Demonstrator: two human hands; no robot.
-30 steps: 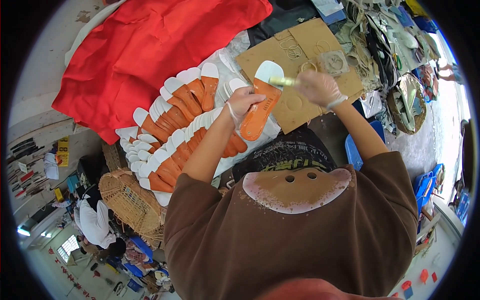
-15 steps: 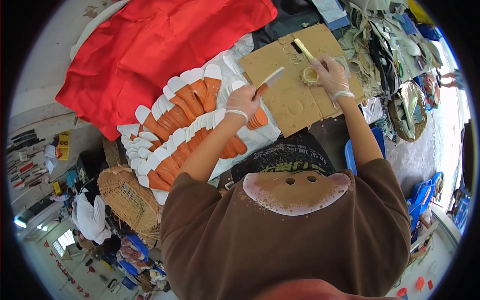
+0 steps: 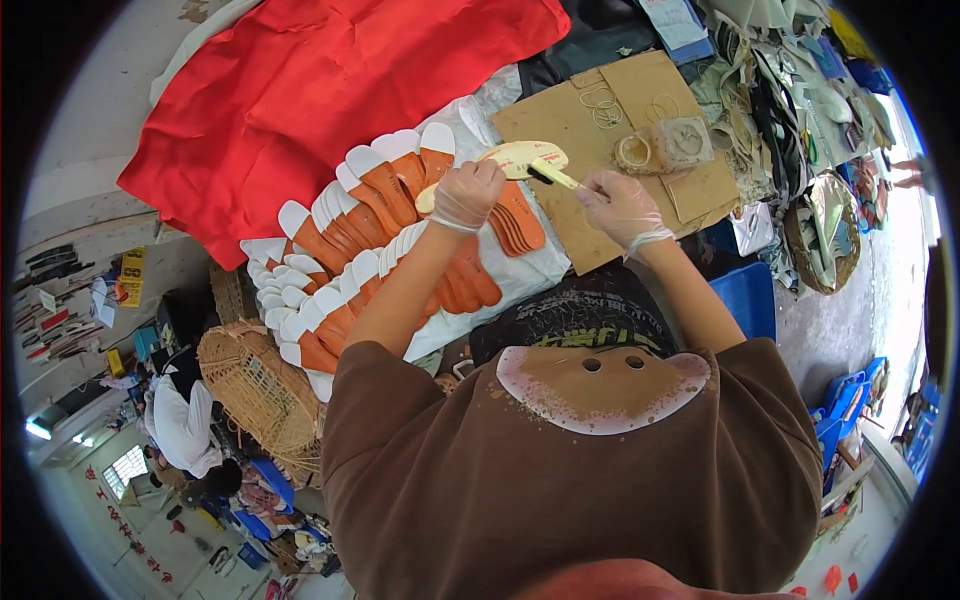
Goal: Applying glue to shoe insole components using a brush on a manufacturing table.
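Near cardboard (image 3: 590, 225), the insole (image 3: 514, 156) slants lengthwise up rightward, brush (image 3: 555, 175) pointing left.

The left hand (image 3: 468, 197) covers part of the insole (image 3: 520, 156) from me, and the underside is turned out of my sight; the red print on the pale face is too fine to read. I lose the end of the brush (image 3: 556, 177) inside the right hand (image 3: 622, 208) — and I can't tell whether the bristles touch the insole or only overlap it in my view. The left forearm (image 3: 408, 288) blocks part of the lower row of insoles (image 3: 468, 278), which overlap too closely for me to count. The top edge cuts off the red cloth (image 3: 340, 90) and the black sheet (image 3: 590, 35). The person in white (image 3: 183, 425) is too small for me to make out hands.
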